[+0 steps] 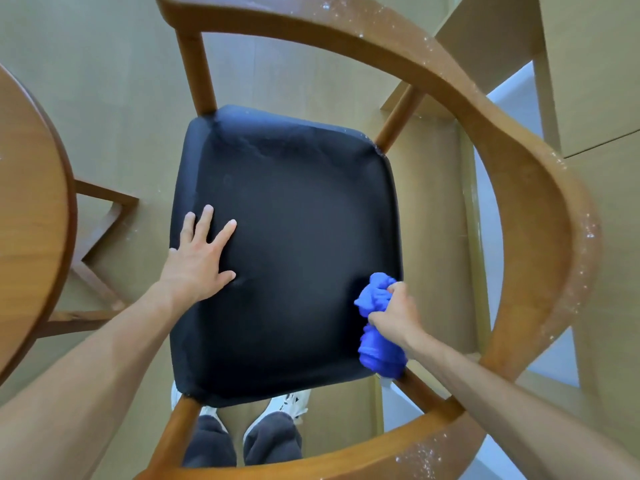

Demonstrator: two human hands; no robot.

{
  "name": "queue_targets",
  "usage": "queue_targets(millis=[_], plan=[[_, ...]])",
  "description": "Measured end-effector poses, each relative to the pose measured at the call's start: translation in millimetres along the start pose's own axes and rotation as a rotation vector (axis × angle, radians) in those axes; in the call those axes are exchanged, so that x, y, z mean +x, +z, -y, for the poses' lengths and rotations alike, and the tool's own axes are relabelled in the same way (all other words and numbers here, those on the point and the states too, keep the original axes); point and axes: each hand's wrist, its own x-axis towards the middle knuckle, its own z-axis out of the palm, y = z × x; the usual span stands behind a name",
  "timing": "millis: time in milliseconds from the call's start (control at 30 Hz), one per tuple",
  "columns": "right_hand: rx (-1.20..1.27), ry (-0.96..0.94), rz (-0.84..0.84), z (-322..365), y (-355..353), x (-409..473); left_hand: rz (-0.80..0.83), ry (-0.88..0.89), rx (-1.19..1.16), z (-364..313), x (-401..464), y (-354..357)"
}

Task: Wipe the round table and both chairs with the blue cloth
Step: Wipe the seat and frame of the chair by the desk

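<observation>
At the far left, the curved edge of the round tabletop comes into view, apart from the chair that fills the middle. The left hand lies flat on the left side of the black seat cushion, fingers straight and spread, holding nothing; it seems to be steadying the chair. Further right, the right hand has its grip closed round the blue cloth, bunched into a wad and pressed to the seat's right edge, close to the near right corner. The wad's long axis runs roughly from the seat's near edge towards its far edge, one end poking out beyond the fingers, the other trailing under the wrist towards the near right leg joint.

The step in hand looks like wiping the seat of one chair. The curved wooden backrest rail on the right carries white specks, so the next move probably calls for finishing the cushion, then lifting the cloth onto that rail.
</observation>
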Motion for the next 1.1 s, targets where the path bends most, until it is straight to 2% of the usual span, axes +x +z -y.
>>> queue_targets(millis=[67, 167, 233, 367, 467, 567, 667, 733, 833, 900, 1000, 1100], plan=[[0.223, 0.018, 0.141, 11, -3, -4, 0.02, -0.026, 0.032, -7, -6, -3], [0.468, -0.111, 0.193, 33, -7, -14, 0.002, 0.008, -0.029, -30, -19, -11], [0.563, -0.189, 0.181, 45, -10, -22, 0.027, 0.04, -0.263, -53, -28, -19], [0.687, -0.292, 0.192, 58, -17, -42, 0.314, 0.004, -0.905, -96, -44, -47], [0.764, -0.384, 0.288, 67, -26, -60, 0.347, 0.102, -1.066, -113, -53, -66], [0.83, -0.448, 0.403, 76, -41, -71, 0.28, 0.115, -1.078, -116, -58, -83], [0.829, -0.486, 0.429, 85, -52, -77, 0.232, 0.11, -1.069, -115, -62, -98], [0.843, -0.489, 0.37, 91, -56, -78, 0.186, 0.113, -1.011, -112, -63, -107], [0.935, -0.454, 0.118, 93, -66, -74, 0.11, 0.157, -0.911, -98, -63, -119], [0.919, -0.434, 0.019, 92, -74, -71, 0.077, 0.226, -0.776, -88, -63, -127], [0.795, -0.487, 0.016, 93, -76, -74, 0.038, 0.332, -0.579, -83, -62, -136], [0.724, -0.519, 0.064, 99, -76, -77, 0.021, 0.377, -0.534, -85, -61, -142]])
